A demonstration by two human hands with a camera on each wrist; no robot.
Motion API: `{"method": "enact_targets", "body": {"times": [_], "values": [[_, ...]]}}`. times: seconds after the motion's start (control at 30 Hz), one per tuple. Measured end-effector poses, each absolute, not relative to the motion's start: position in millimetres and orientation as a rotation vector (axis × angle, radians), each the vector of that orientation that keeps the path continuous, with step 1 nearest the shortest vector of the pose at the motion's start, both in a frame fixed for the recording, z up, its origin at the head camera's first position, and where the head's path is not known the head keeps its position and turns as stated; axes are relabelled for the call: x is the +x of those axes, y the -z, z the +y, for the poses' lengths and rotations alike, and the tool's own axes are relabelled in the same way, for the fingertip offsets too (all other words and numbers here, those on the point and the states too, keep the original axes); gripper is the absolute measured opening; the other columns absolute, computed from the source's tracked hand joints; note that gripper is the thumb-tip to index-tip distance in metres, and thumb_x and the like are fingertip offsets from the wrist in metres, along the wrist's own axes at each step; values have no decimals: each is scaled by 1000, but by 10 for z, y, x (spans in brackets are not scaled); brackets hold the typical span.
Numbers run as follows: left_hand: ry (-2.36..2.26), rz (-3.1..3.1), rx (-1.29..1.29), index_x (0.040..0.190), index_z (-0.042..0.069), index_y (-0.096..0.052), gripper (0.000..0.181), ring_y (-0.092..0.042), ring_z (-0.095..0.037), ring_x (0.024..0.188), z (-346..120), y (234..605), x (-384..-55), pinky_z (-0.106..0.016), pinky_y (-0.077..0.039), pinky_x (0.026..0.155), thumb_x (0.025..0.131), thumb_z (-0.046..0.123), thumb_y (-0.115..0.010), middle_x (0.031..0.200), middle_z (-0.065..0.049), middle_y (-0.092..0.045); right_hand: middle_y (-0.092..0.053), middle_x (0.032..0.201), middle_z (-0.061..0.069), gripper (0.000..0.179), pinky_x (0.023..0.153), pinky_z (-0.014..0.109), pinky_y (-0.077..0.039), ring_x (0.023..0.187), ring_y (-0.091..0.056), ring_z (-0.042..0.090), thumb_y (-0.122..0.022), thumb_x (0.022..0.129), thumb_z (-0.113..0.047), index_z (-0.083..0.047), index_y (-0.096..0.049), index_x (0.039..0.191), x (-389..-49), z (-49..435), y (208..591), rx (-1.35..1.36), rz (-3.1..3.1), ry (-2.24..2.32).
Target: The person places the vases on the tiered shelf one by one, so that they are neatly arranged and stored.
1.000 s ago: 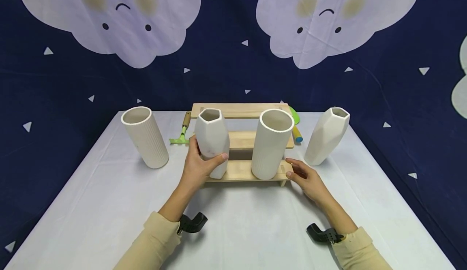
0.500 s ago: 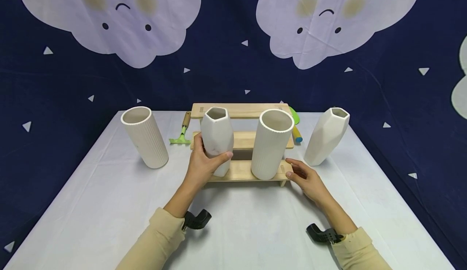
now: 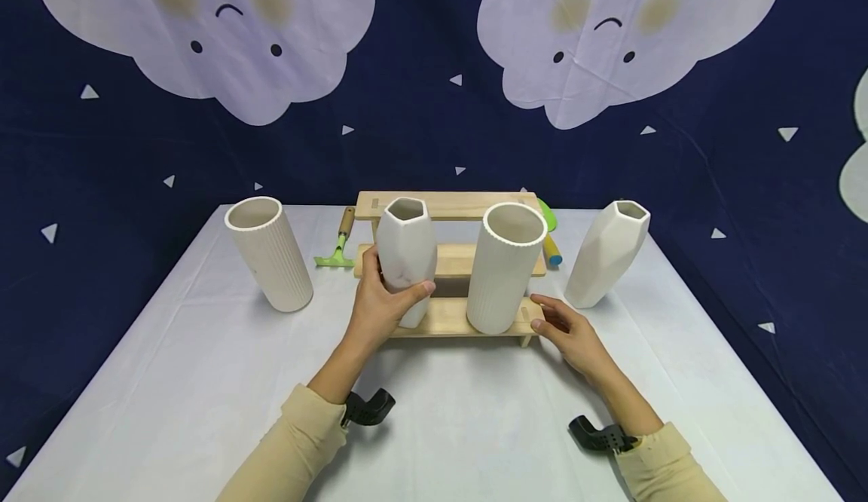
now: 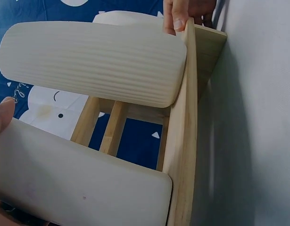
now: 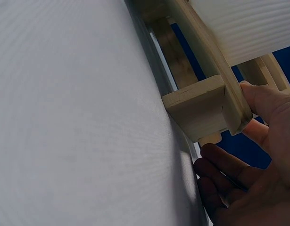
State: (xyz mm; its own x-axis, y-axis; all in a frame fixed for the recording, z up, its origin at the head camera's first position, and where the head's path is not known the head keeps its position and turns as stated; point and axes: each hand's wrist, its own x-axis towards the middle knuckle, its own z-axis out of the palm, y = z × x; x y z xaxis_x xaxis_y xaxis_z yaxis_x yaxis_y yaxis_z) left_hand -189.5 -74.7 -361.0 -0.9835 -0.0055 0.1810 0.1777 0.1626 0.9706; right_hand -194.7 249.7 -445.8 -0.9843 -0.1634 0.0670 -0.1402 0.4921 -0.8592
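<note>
Now the left hand (image 3: 381, 304) is gripping a faceted vase (image 3: 408, 255) on the front tier (image 3: 447, 316) of a wooden stand (image 3: 447, 204), whose end the right hand (image 3: 575, 338) is pinching; a sideways slip could send the ribbed vase (image 3: 505, 280) toppling.

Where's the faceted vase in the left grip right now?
In the head view, the faceted vase is left of centre, held by the left grip at the lowest tier of the wooden stand, left of the ribbed vase there.
</note>
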Motion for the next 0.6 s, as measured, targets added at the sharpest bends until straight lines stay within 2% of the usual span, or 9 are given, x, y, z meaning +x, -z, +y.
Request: {"method": "enact_targets", "body": {"times": [0.6], "values": [[1871, -2317, -208, 143, 19, -20, 94, -47, -29, 121, -764, 3666, -1889, -51, -35, 103, 72, 28, -82, 133, -10, -44, -58, 129, 19, 49, 88, 21, -45, 114, -56, 26, -60, 92, -32, -19, -48, 138, -1950, 2497, 4457, -261, 2689, 1541]]}}
